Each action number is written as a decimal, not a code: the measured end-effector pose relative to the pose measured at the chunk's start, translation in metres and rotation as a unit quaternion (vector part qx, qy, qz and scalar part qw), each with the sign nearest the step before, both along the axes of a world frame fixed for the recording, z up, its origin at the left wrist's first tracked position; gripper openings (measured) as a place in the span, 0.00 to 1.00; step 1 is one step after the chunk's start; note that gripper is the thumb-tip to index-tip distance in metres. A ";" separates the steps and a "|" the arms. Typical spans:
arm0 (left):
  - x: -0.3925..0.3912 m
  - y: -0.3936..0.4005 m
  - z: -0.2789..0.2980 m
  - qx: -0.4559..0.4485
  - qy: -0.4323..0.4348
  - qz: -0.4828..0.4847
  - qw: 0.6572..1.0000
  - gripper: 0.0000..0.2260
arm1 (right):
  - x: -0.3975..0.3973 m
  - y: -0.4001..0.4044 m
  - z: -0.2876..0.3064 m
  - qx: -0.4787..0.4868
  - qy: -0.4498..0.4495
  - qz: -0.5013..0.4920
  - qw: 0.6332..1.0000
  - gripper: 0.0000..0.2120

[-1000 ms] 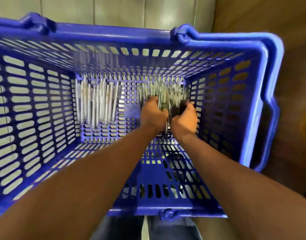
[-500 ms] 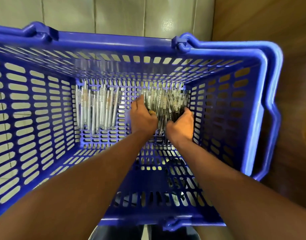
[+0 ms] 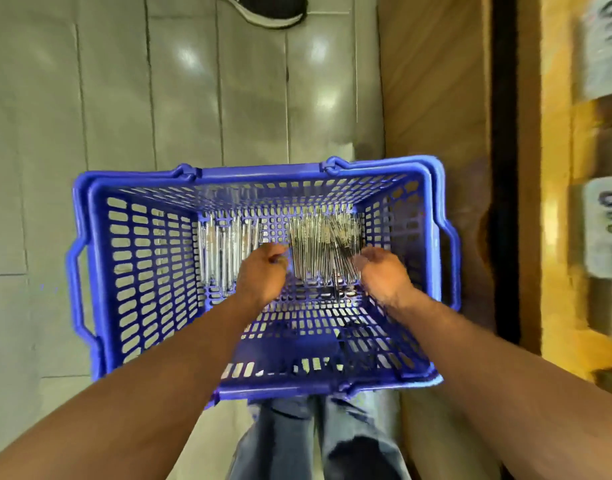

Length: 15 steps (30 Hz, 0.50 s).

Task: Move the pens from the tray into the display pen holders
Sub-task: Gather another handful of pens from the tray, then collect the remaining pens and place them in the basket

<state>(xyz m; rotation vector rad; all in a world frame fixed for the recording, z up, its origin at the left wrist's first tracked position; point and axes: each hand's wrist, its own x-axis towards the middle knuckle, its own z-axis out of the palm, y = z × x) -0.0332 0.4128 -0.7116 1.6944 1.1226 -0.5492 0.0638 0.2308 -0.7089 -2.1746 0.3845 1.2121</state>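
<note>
- We have both hands down in the blue slotted basket [image 3: 89, 271], one on each side of the right-hand bundle of clear pens [image 3: 323, 251] lying on its floor at the far end; a second bundle of pens [image 3: 224, 251] lies to its left, apart from it.
- Our left hand [image 3: 263, 271] has its fingers curled at the bundle's left edge, and our right hand [image 3: 382, 271] is cupped at its right edge (motion blur keeps us from saying whether either one really grips pens yet).
- The pens are loose, smooth and many: if we squeeze from the sides alone, we judge the middle ones could slide out and spill as we lift.
- The basket floor is full of slots, so a dropped pen could catch a tip in one.
- The far wall stands just beyond the pen tips; a tilted lift could snag them.
- No display pen holders are in view, so we would carry the handful without seeing its target.
</note>
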 end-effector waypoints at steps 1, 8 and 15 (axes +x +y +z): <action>-0.001 0.002 0.016 -0.005 -0.001 0.001 1.000 0.12 | 0.001 -0.001 0.015 0.018 0.004 -0.019 1.000 0.13; 0.009 -0.001 0.173 -0.104 -0.053 0.109 0.987 0.09 | 0.001 -0.004 0.166 0.123 0.029 -0.185 0.975 0.09; 0.042 -0.016 0.347 -0.144 -0.105 0.136 0.975 0.07 | 0.006 -0.017 0.345 0.227 0.031 -0.318 0.920 0.13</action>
